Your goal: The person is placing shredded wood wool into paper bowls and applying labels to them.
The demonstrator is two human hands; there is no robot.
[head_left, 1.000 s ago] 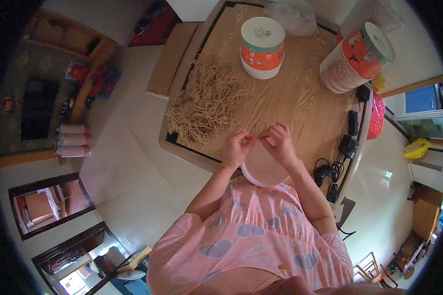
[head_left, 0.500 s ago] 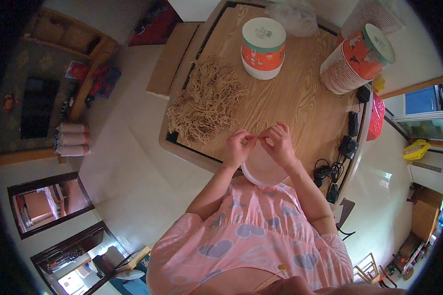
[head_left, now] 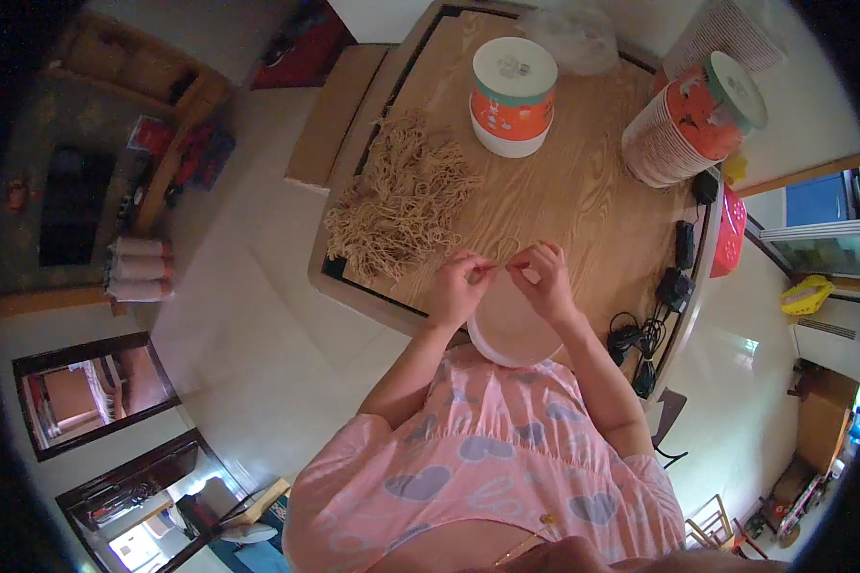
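Observation:
My left hand is closed in a pinch at the table's near edge. My right hand, also pinching, almost touches it fingertip to fingertip. Between them runs a thin tan cord, part of which curls in a small loop just beyond the fingers. A white round tub stands under the hands, against my front, its rim partly covered by my right hand. To the left of my hands lies a big tangled heap of tan cords. The exact fingertip hold is too small to make out.
Farther back stands an orange, white and green paper bucket with its pale round end upward. A tilted stack of nested buckets is at the right. Black adapters and cables lie along the right edge. Clear plastic bag sits behind.
Hardly anything differs. Both hands stay pinched together over the white tub, with slight finger movement and a tiny shift of the tub and view.

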